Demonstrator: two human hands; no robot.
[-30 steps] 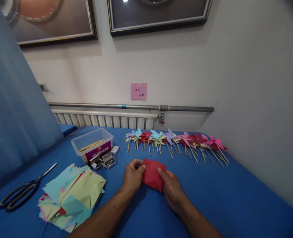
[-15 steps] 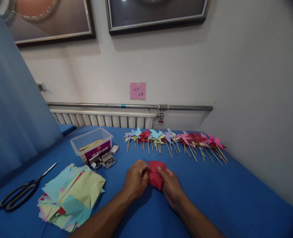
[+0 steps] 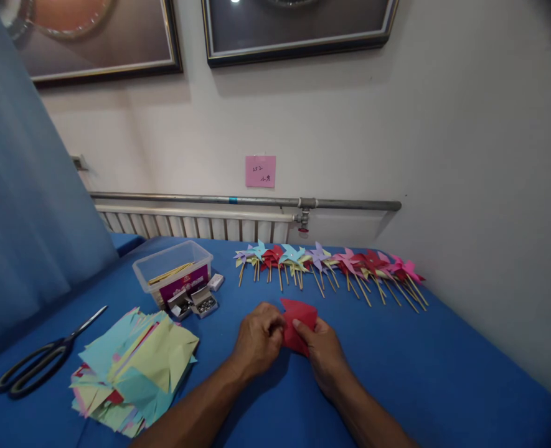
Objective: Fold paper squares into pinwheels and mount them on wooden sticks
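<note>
A red sheet of paper [image 3: 298,317], partly folded, is held up between both hands above the blue tabletop. My right hand [image 3: 326,351] grips its right side, the thumb lying across the front. At the paper's left edge, my left hand [image 3: 262,333] is closed with its fingertips pinched; whether it holds the paper there or something small is hidden. Behind the hands lies a row of paper pinwheels [image 3: 319,255] on thin wooden sticks. To the left is a loose pile of coloured paper sheets [image 3: 139,367], many with cut slits.
Scissors [image 3: 51,358] lie at the far left. A clear plastic tub [image 3: 172,267] holds wooden sticks, with small open boxes of metal pins [image 3: 205,303] in front of it. A radiator [image 3: 195,224] and pipe run along the wall; a blue curtain [image 3: 18,186] hangs left.
The red paper has turned and opened out in my right hand, its upper left corner now pointing up. My left hand stays almost in place.
</note>
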